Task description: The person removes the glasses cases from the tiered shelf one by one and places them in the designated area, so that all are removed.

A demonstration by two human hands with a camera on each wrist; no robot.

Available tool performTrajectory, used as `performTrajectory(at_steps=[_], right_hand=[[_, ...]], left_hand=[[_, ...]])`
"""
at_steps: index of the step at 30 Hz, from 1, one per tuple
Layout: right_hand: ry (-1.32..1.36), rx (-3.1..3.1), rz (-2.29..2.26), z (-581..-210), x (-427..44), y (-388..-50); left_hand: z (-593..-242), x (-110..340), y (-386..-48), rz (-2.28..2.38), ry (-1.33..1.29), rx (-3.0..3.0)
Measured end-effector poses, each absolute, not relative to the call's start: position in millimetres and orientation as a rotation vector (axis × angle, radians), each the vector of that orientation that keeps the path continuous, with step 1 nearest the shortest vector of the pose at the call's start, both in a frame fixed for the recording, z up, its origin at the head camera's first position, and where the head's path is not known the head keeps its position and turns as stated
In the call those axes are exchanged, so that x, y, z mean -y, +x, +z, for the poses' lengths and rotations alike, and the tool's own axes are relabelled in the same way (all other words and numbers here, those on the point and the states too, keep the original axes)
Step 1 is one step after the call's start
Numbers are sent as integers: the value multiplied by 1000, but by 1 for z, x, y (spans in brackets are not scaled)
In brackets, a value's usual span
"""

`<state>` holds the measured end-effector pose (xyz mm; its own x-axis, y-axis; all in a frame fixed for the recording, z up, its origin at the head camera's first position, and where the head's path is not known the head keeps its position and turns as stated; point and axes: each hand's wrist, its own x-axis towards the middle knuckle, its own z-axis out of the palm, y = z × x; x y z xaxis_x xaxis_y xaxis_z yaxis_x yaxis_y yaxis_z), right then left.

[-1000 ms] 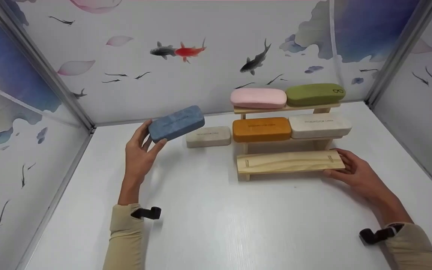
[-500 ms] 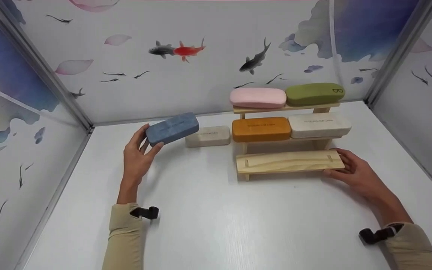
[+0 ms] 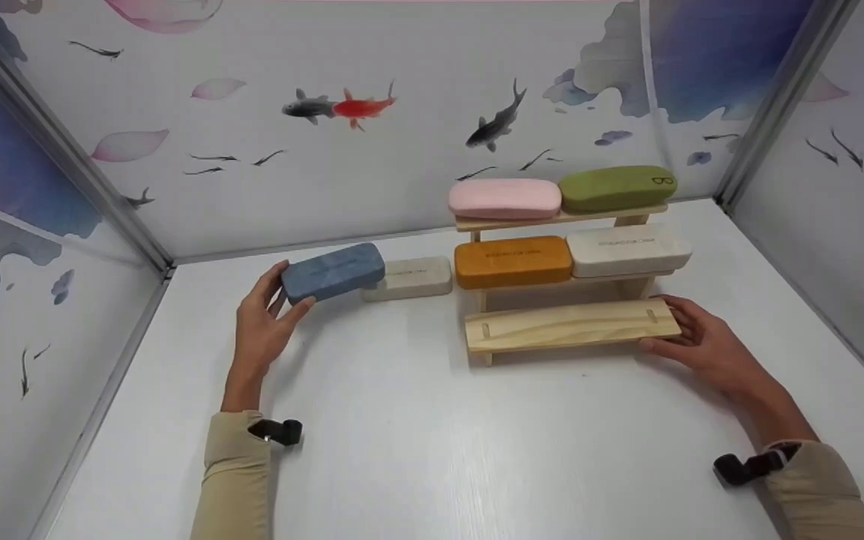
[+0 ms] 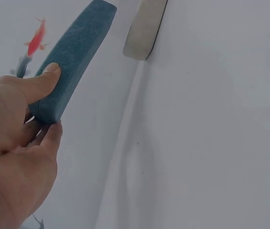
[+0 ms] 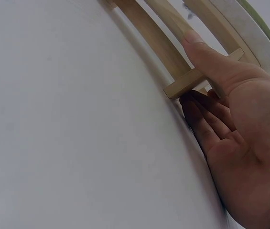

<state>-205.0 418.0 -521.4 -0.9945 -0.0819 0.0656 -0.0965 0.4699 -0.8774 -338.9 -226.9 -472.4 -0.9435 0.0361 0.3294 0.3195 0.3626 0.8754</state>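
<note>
Fish-painted walls, a white table, and at the left a blue case is held up in the air!

Gripped by its left end between the thumb and fingers of the left hand, the blue case is kept at a slant, clear of the table, and from the head view part of a pale case lying on the table is covered by it. Across at the other side, the bare lowest step of a wooden stand is clasped at its right end by the right hand. Higher on the stand, an orange case and a white case are set side by side, and above those, a pink case and a green case.
</note>
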Motion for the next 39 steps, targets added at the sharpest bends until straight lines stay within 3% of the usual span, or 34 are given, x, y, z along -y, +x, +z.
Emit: performTrajectory(at_steps=[8,18,39], right_hand=[[143,2701,1581,-521,-419,-203],[128,2709,1580,-522,-420,-201],[161,2698,1569,-521,-419,-204]], left_hand=[[-484,255,-360,-1548,-329,2434],[-496,274,-359,-1511,-284,2514],[-504,280,-364,-1362,-123,2880]])
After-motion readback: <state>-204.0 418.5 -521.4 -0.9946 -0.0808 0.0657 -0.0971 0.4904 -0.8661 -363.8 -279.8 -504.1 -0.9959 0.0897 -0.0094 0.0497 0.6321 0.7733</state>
